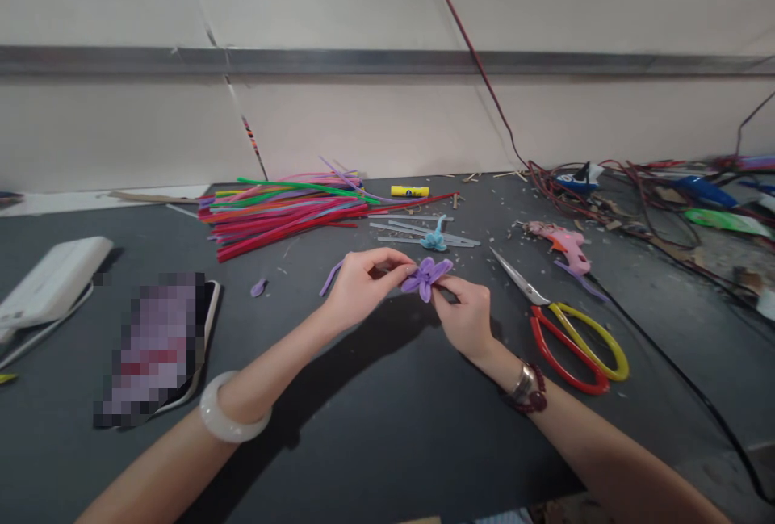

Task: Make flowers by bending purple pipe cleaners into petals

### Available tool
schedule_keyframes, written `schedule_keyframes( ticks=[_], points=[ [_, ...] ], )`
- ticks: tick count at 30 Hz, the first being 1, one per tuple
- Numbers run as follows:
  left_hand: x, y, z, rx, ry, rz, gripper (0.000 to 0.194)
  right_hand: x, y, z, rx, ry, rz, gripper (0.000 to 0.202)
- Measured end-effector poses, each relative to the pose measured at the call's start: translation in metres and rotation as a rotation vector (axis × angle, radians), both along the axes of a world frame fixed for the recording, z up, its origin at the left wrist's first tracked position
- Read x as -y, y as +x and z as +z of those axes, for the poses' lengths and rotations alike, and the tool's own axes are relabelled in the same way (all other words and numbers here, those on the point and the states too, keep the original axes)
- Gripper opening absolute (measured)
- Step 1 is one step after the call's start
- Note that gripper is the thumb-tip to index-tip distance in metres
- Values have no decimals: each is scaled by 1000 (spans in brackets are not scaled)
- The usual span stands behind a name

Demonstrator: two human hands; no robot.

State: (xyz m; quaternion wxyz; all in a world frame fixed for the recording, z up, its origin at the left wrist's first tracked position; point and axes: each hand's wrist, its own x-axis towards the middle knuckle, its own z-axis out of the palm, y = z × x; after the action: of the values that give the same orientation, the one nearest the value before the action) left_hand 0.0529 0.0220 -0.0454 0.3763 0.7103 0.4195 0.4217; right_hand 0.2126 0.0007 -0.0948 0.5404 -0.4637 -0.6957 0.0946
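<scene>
A purple pipe-cleaner flower (426, 278) with several looped petals is held up between my two hands, above the dark table. My left hand (369, 286) pinches a petal on its left side between thumb and fingers. From the right, my right hand (465, 310) grips the flower's lower right side; its fingertips are partly hidden behind the petals. Just beyond the flower lies a light blue pipe-cleaner flower (434, 240). A purple pipe-cleaner piece (330, 278) is beside my left hand, and a small purple loop (258, 288) lies farther left.
A bundle of coloured pipe cleaners (291, 213) lies at the back, near a yellow glue stick (410, 191) and clear glue sticks (424, 232). Scissors (560, 322) and a pink glue gun (560, 243) lie right. A phone (161, 346) and white power bank (57, 278) are left.
</scene>
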Motion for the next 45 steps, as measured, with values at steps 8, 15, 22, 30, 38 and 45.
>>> schedule_keyframes(
  ticks=[8,15,22,30,38,45],
  points=[
    [-7,-14,20,-100,-63,-277,20,2,-2,0,60,2,176,16],
    [-2,-7,13,-116,-112,-85,21,4,-3,-1,110,46,136,16],
    [5,0,9,-85,-87,40,20,5,-5,-4,143,73,98,18],
    [2,-2,9,53,-234,-58,16,4,-5,-2,118,12,86,16],
    [-3,-6,10,-74,-169,-111,16,3,-5,0,85,-9,96,14],
    [-5,-9,12,-82,-218,-172,19,3,-4,-2,96,-15,108,14]
  ],
)
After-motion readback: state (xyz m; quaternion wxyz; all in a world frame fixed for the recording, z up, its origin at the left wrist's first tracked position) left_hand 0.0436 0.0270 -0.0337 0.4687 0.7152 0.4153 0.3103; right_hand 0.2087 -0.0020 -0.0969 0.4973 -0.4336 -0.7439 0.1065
